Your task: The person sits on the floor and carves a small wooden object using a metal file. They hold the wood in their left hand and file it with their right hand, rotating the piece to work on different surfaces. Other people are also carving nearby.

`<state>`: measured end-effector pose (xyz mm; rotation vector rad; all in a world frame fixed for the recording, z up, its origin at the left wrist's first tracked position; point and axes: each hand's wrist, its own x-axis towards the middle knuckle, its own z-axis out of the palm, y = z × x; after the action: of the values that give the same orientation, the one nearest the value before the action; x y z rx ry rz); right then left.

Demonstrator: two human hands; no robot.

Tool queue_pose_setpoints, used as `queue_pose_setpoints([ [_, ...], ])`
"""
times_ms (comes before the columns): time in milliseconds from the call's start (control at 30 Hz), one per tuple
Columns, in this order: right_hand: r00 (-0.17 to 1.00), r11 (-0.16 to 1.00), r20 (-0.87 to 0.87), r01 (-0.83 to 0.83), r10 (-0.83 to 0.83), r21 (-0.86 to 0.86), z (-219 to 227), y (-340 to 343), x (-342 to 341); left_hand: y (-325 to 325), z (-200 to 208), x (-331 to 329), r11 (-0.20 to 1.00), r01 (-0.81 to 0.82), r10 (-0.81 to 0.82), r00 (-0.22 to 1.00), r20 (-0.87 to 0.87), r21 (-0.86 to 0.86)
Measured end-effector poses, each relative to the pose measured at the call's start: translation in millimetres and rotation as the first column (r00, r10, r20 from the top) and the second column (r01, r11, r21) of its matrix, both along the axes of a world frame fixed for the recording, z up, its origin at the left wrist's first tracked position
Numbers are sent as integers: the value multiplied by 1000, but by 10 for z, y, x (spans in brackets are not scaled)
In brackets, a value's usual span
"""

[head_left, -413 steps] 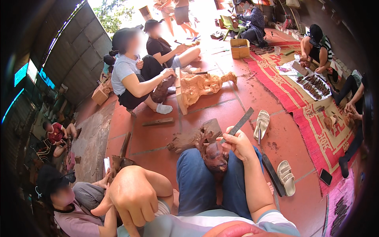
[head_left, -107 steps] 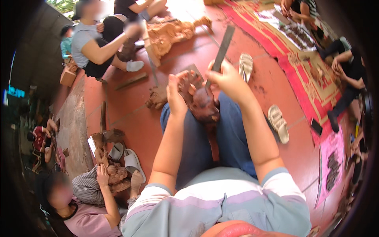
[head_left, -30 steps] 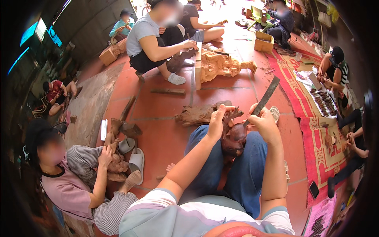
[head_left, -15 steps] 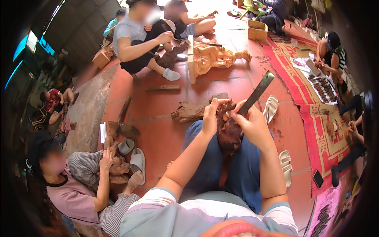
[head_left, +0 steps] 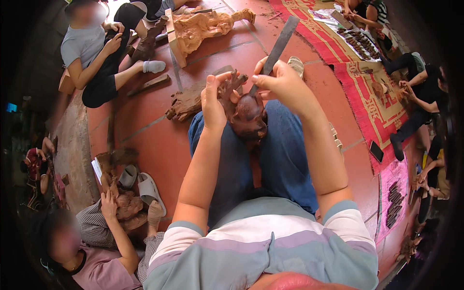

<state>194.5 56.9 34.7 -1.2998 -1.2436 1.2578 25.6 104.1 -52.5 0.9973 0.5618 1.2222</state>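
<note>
Red tile floor point(head_left: 159, 150) spreads under everyone, curving at the rim. At left a co-worker's hand point(head_left: 109, 205) rests by a brown figure point(head_left: 128, 207), grey slippers point(head_left: 151, 191) just beside. A rough log point(head_left: 183, 106) lies beyond the person's legs point(head_left: 285, 140). The left hand point(head_left: 212, 106) cups the dark carving point(head_left: 249, 116) on its left side, fingers curled round behind and thumb upright, seemingly to brace it. The carving sits between the thighs, probably wedged there against rolling. The right hand point(head_left: 285, 89) pinches a flat bar point(head_left: 280, 43) low down, thumb against fingers, likely to steer its lower end, which appears to meet the carving. Further right come a red mat point(head_left: 345, 87), a phone point(head_left: 376, 151) and a pink cloth point(head_left: 392, 168) bearing dark tools point(head_left: 394, 205), perhaps grouped for easy reach.

Against a second ago, another co-worker's hand point(head_left: 114, 42) has drawn back from the pale statue point(head_left: 205, 31), and the bar stands steeper in view
</note>
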Motion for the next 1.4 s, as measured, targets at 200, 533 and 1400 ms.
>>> queue_pose_setpoints([
  [200,999,989,-17,41,-44,-141,165,13,-40,-51,91,4,1000,0,0,1000,21,-15],
  [533,999,998,-13,50,-51,-41,154,-19,-138,-66,85,-8,1000,-13,13,998,57,-6],
  [1400,943,998,329,42,-56,49,170,-116,-262,-82,93,-12,999,-45,45,999,16,5],
])
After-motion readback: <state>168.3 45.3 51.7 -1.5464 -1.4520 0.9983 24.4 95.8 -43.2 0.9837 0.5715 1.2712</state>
